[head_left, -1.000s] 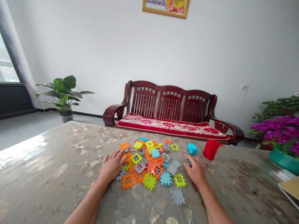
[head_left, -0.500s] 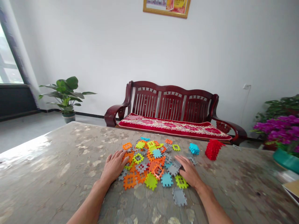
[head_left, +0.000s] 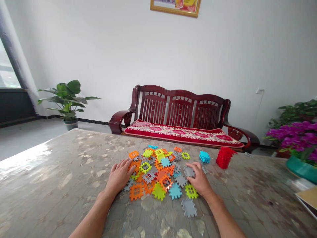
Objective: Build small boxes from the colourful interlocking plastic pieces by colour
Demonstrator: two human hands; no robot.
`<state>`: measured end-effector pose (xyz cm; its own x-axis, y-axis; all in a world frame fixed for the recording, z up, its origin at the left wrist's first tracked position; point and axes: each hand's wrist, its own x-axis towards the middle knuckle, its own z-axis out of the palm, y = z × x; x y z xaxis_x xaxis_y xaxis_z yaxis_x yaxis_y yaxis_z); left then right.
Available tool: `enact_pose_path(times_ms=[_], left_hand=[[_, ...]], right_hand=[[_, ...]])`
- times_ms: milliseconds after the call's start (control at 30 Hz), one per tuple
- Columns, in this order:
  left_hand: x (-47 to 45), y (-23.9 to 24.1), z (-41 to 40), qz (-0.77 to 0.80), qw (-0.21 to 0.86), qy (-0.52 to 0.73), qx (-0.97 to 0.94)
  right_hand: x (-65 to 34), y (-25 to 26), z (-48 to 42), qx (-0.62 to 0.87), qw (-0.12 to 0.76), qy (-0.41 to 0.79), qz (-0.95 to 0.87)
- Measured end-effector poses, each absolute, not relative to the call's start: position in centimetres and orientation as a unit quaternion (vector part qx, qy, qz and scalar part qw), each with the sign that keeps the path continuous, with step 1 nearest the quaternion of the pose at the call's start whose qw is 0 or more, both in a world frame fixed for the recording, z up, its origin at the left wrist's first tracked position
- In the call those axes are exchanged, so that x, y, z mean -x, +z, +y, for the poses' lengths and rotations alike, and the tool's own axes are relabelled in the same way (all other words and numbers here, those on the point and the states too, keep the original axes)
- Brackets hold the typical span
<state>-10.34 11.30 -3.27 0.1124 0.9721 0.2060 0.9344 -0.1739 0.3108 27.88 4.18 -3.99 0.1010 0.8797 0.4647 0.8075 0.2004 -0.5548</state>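
A loose heap of flat plastic interlocking tiles with notched edges lies on the table, in orange, lime, blue and grey. My left hand rests palm down at the heap's left side, fingers stretched out beside the orange tiles. At the right side, my right hand has its thumb and fingers curled on a grey interlocking tile, gripping its edges. Below that hand are a lime window tile and a flat grey tile. A blue solid tile lies nearby.
Beyond my right hand stand a small blue stack and a taller red stack of tiles. A teal flowerpot with purple flowers is at the right. Past the far table edge is a wooden bench.
My right hand has gone from lying flat over the grey tiles to curling its fingers on one, which now shows between thumb and fingers. My left hand stays in place.
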Motion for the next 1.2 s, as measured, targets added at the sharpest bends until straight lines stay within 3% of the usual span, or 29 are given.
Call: enact_pose_path(times_ms=[467,900,1200], left_hand=[[10.3,-3.0,11.2,0.639,0.05,0.178,-0.746],[10.3,-2.9,11.2,0.64,0.054,0.163,-0.749],[10.5,-3.3,11.4,0.635,0.049,0.164,-0.753]], right_hand=[[-28.6,-5.2,4.4,0.615,0.415,-0.005,-0.67],[-27.9,-4.4,4.3,0.614,0.393,0.03,-0.684],[-29.5,-5.3,4.4,0.678,0.418,-0.069,-0.601]])
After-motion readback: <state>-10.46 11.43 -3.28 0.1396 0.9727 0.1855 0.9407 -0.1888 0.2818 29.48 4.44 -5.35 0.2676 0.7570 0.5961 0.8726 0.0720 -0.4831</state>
